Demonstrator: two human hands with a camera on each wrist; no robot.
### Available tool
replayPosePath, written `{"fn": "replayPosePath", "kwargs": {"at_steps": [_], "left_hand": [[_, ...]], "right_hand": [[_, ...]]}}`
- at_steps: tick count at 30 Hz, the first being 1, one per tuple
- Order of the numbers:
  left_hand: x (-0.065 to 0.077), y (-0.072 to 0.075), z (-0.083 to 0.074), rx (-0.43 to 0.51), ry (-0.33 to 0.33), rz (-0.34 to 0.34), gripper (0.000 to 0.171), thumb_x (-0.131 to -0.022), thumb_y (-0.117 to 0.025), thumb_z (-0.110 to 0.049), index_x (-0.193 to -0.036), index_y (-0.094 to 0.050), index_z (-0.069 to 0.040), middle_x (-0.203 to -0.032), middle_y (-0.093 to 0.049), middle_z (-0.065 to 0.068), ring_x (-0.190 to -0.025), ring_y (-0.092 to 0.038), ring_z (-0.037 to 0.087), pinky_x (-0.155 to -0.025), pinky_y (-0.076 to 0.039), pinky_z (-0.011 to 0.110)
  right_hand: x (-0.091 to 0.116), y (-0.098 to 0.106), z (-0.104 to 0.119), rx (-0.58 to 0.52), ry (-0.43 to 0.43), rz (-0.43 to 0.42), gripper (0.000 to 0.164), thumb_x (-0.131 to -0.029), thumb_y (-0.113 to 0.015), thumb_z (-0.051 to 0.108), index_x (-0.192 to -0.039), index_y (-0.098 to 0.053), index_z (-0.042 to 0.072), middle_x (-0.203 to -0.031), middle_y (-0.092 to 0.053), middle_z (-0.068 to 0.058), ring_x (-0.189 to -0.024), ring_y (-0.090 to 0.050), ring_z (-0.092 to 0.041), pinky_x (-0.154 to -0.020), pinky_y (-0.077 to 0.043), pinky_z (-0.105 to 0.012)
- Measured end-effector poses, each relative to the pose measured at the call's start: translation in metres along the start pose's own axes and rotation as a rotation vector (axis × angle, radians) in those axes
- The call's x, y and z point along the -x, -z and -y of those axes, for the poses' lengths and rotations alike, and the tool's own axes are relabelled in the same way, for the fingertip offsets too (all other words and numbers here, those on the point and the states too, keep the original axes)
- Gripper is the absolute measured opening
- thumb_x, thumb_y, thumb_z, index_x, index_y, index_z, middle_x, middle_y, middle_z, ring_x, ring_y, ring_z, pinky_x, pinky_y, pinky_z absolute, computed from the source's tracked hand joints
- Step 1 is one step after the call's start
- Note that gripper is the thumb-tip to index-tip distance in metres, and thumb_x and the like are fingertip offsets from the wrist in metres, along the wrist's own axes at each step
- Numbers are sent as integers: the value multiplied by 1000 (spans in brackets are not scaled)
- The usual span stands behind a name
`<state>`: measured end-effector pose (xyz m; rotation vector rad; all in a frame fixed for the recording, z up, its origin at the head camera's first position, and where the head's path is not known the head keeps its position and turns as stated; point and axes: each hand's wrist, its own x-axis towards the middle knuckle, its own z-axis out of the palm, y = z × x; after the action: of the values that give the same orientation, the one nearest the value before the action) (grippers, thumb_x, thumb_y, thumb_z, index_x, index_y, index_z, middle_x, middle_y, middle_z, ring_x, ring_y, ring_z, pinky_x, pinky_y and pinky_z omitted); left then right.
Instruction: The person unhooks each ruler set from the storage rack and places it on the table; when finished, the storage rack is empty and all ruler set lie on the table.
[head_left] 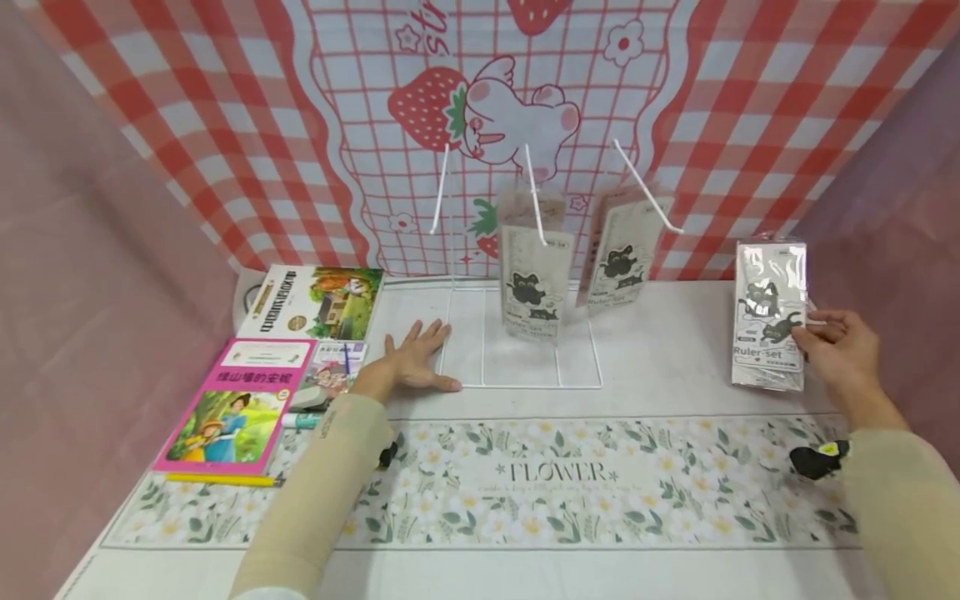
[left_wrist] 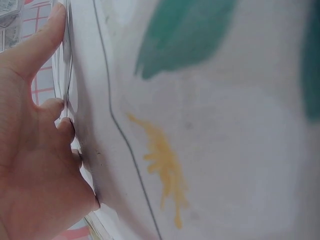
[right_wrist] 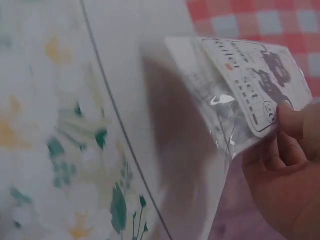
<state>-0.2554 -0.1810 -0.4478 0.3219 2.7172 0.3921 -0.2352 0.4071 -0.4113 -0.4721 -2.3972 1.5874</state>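
Observation:
My right hand (head_left: 843, 350) pinches the right edge of a clear-wrapped ruler set (head_left: 768, 312) printed with black cats, thumb in front. In the right wrist view the ruler set (right_wrist: 250, 90) stands tilted above the white tabletop, its wrapper catching light. My left hand (head_left: 416, 358) lies with fingers spread at the left side of a white wire rack (head_left: 525, 386); whether it touches the wire I cannot tell. One ruler set pack (head_left: 536, 279) hangs by the rack's middle prong and another pack (head_left: 622, 250) by the right prong; more packs seem to sit behind each.
Left of the rack lie a pink-bordered book (head_left: 236, 400), a white storybook (head_left: 315, 304), a yellow pencil (head_left: 221, 480) and a green-white marker (head_left: 300, 421). A floral mat (head_left: 555, 508) spans the front. Behind hangs a red-checked strawberry cloth (head_left: 247, 108).

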Motion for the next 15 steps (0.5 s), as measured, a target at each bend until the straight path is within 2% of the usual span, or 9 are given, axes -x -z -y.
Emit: {"fn": "replayPosePath", "kwargs": {"at_steps": [5,8,10,13,15], "left_hand": [[0,0,-3,-5,-5,-7,113,-73,-68,-70,-157,-6,-27,-167,1,-1,-154,9,32,-114,11,73],[-1,-2,-5,-5,-10,-1,113,-73,-68,-69,-157,-6,-27,-167,2,-2,-154,9,31,-114,11,73],[-1,-3,-5,-8,-13,6,112,-73,-68,-70,-157,-6,-27,-167,2,-3,-154,9,30,-114,11,73],[-2,-5,-7,-20,-17,8,112,-73,-66,-71,-157,-6,-28,-167,3,-3,-154,9,30,-114,9,74],[-3,-5,-8,-24,-17,8,112,-73,-66,-72,-157,-5,-28,-167,3,-3,-154,9,30,-114,9,73]], "right_hand": [[-15,13,-16,109,-69,66,19,-93,-58,16,-94,-53,34,-64,-50,41,-61,-50,20,-53,-45,-9],[-20,22,-25,132,-180,129,19,-93,-57,18,-96,-52,37,-66,-48,40,-63,-50,16,-54,-48,-15],[-23,27,-30,116,-250,138,19,-93,-58,17,-98,-52,35,-65,-50,37,-62,-52,11,-53,-48,-19],[-26,31,-35,136,-314,69,17,-92,-58,17,-96,-52,33,-60,-48,34,-58,-50,10,-50,-47,-19],[-28,31,-38,99,-350,0,17,-91,-59,16,-89,-54,32,-55,-48,32,-54,-48,12,-48,-46,-15]]}}
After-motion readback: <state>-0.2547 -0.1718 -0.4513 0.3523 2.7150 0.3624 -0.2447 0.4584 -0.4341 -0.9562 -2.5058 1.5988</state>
